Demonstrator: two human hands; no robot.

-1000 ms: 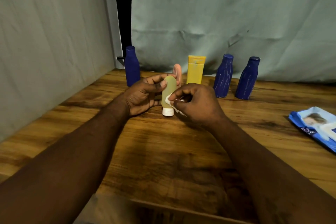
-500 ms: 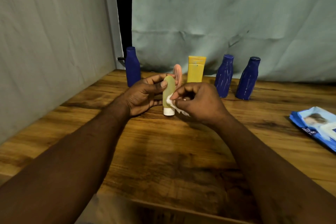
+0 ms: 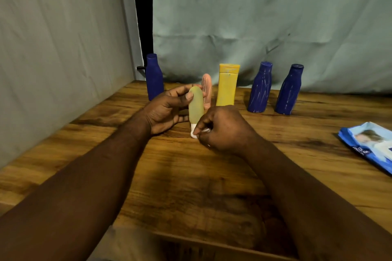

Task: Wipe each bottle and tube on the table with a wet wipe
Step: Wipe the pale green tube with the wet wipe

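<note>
The left hand (image 3: 167, 110) grips the pale yellow-green soft plastic tube (image 3: 196, 108) upright, thumb on its front and fingers curled behind. Its white cap points down, seemingly touching the brown wooden table (image 3: 191, 176). The right hand (image 3: 222, 129), just beside, pinches a white wet wipe (image 3: 206, 130) at the cap, and only a sliver of the wipe shows. Just behind the grip stand a pink ribbed tube (image 3: 206, 91) and a yellow plastic tube (image 3: 227, 87). A first dark blue plastic bottle (image 3: 154, 78) stands behind-left, with a second dark blue bottle (image 3: 259, 89) and a third dark blue bottle (image 3: 289, 91) off right. A blue wipes packet (image 3: 369, 144) lies farthest right.
</note>
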